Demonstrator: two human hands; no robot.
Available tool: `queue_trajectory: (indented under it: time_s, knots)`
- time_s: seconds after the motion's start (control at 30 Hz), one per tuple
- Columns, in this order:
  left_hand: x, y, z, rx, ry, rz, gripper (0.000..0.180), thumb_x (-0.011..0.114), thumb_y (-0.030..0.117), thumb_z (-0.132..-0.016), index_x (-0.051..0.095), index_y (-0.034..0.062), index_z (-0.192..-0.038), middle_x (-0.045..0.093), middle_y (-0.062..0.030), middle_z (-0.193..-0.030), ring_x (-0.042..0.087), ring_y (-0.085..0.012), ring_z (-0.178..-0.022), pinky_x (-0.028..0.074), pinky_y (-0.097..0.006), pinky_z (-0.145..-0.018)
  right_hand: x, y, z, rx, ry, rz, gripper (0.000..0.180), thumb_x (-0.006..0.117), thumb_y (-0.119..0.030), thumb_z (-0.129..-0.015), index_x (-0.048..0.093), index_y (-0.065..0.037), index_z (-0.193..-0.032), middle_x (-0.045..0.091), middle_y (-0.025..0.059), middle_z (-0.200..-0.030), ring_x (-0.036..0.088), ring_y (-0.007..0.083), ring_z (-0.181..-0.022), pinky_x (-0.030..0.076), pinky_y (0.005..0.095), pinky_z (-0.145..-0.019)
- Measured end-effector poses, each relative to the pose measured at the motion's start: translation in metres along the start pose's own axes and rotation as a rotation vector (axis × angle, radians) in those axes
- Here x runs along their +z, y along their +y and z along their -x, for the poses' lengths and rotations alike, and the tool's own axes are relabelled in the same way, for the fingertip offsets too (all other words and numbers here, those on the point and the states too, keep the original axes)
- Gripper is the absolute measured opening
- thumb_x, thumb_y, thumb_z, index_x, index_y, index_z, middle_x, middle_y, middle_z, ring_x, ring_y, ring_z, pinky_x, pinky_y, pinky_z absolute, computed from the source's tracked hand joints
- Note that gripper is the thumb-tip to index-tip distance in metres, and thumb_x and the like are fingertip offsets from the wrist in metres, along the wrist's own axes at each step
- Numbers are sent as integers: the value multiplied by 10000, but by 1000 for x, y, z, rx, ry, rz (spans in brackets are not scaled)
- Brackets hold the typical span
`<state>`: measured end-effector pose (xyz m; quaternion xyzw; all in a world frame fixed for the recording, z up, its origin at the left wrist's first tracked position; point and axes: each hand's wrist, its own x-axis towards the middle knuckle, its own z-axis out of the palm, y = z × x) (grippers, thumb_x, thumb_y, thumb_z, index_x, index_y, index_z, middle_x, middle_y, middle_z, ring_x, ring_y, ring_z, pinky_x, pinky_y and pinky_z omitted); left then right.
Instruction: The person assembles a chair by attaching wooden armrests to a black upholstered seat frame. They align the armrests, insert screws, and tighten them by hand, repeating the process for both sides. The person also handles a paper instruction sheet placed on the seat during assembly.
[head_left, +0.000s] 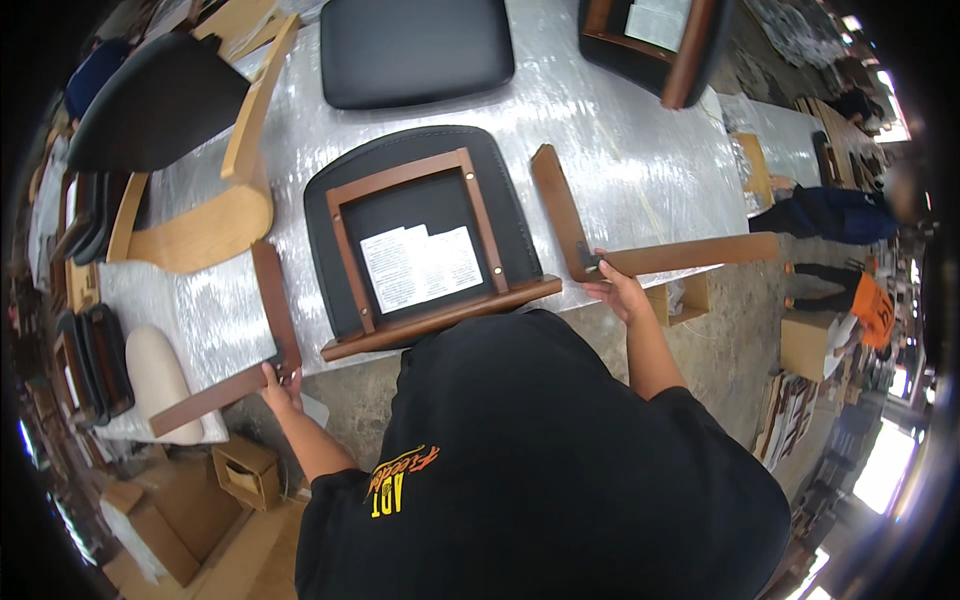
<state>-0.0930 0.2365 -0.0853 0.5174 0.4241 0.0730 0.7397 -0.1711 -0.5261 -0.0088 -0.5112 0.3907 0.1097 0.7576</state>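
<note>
Your left hand (281, 383) and right hand (617, 288) each grip an L-shaped leg piece (640, 255), neither yet joined to the upturned seat (420, 240)

We look almost straight down from one head-worn fisheye camera (edges bend toward the rim) onto the wrapped table (620, 150), close above our own shoulders; forearms enter from the lower edge, and the workshop floor curves away rightward.
</note>
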Motion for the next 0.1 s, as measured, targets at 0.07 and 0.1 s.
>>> queue_trajectory:
  time_s: [0.07, 0.1]
  knots:
    - [-33, -2, -42, -193, 7, -23, 619, 737, 380, -988, 443, 155, -1484, 602, -148, -1349, 675, -308, -1105, 627, -484, -817, -12, 8, -8, 52, -71, -132, 676, 769, -387, -953, 505, -161, -1533, 642, 123, -1350, 730, 307, -1028, 590, 420, -881]
    - [-48, -10, -63, -255, -35, 35, 640, 708, 427, -997, 432, 164, -1511, 613, -136, -1365, 680, -309, -1102, 633, -470, -777, -19, 14, -12, 57, -113, -168, 726, 787, -415, -931, 490, -167, -1545, 638, 118, -1362, 713, 335, -1072, 584, 468, -929]
